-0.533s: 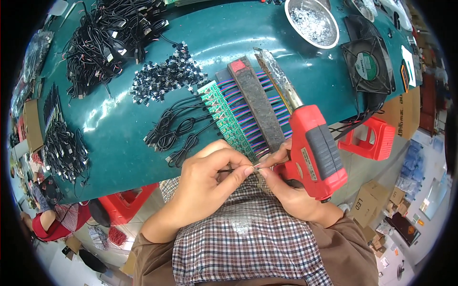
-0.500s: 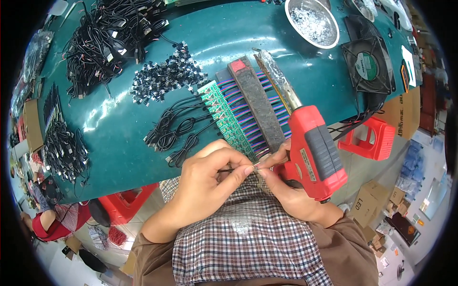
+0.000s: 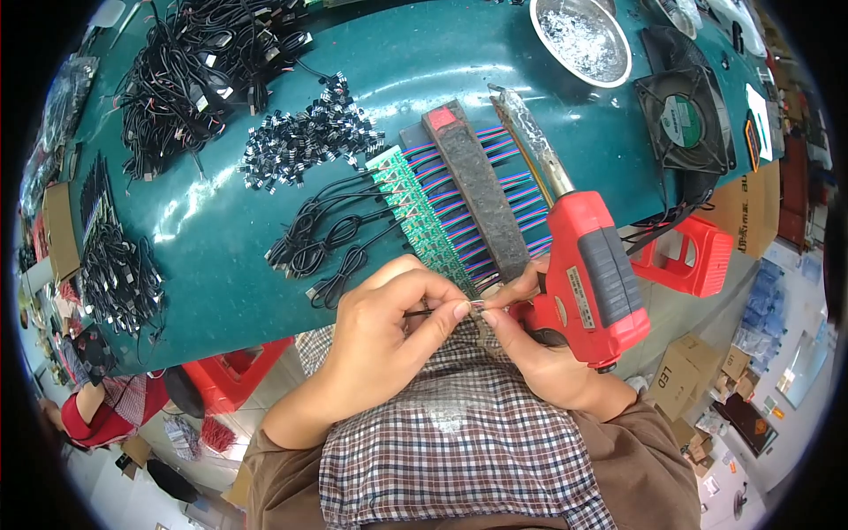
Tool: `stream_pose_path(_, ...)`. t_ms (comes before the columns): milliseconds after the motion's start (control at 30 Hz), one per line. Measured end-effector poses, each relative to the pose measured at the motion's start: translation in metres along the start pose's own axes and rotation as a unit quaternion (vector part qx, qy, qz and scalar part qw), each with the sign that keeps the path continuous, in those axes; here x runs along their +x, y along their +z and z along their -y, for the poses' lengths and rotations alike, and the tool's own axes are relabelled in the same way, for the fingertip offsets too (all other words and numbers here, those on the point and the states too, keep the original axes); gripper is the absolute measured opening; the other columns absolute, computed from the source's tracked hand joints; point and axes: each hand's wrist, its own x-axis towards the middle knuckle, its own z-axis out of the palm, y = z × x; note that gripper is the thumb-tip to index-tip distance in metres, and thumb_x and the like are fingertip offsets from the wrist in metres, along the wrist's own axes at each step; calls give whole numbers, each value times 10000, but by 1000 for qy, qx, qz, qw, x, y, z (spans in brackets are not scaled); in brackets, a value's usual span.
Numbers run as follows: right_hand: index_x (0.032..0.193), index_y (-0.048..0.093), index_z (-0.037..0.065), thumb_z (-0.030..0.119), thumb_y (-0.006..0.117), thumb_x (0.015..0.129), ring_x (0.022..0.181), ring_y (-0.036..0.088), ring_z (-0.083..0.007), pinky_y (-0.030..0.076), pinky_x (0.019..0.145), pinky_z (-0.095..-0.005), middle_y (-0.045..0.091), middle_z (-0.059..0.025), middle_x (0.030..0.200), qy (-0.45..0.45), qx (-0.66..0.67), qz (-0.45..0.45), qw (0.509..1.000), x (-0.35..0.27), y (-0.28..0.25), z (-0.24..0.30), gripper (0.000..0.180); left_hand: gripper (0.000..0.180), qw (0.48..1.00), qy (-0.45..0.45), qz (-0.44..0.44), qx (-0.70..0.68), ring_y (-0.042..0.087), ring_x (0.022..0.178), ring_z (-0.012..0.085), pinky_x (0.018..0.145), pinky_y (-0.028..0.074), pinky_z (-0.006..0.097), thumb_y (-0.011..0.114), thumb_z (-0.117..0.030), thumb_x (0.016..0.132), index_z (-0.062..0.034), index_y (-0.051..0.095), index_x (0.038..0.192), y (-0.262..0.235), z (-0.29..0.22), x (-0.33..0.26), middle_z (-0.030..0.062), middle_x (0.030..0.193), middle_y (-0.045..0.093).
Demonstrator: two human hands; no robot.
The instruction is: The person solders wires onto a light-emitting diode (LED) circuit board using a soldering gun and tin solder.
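Close in front of me, my left hand (image 3: 389,320) pinches a thin black cable (image 3: 419,314) between thumb and forefinger. My right hand (image 3: 539,353) meets it there, thumb and forefinger closed on the cable's fine wire ends (image 3: 477,305). The same hand also has a red soldering gun (image 3: 590,283) with black grips in it, its long metal barrel pointing away from me. Just beyond my hands is a row of green circuit boards (image 3: 413,216), with several looped black cables (image 3: 340,231) joined at their left. A dark bar (image 3: 477,190) lies across the multicoloured wires on their right.
At the back left lie a heap of black cables (image 3: 199,79) and a pile of small black connectors (image 3: 309,137). More bundled cables (image 3: 119,278) lie left. A metal bowl (image 3: 579,40) and a black fan (image 3: 685,124) stand back right. Red stools (image 3: 685,256) flank the table.
The soldering gun has shifted slightly to the right and its barrel has swung with it. Both hands stay nearly in place, fingertips still together at the wire ends.
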Motion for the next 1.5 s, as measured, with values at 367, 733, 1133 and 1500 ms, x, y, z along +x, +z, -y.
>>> stream_pose_path(367,1247,379,19,-129,642,864,943,681,-182,556,813,-299,663,-104,971,-90,-133,52,986,-1,-13,-10,488,58,1000,0,-7,21,605,652,109,540,483,248,730,-62,878,-13,704,897,-1,-2,-1,49,806,611)
stream_pose_path(733,873,716,61,-39,786,665,799,598,-222,442,785,-358,666,-23,828,-64,-191,-14,979,-3,-4,-12,241,80,999,5,49,14,572,689,95,578,463,232,748,-37,860,1,704,915,-4,-3,-4,51,838,602)
stream_pose_path(1133,1251,353,65,-172,635,840,925,671,-251,559,809,-377,416,-65,1040,-102,-31,207,972,6,-21,-1,552,80,988,35,149,14,623,726,167,614,485,294,765,-61,832,-26,728,894,-20,-7,-1,63,830,637)
stream_pose_path(1500,1281,421,45,35,633,926,832,616,-199,543,756,-361,510,-96,1033,-88,-72,116,987,-18,-46,-3,414,77,959,57,-177,213,602,594,138,534,477,279,759,-57,828,-60,706,883,-15,10,23,37,800,631)
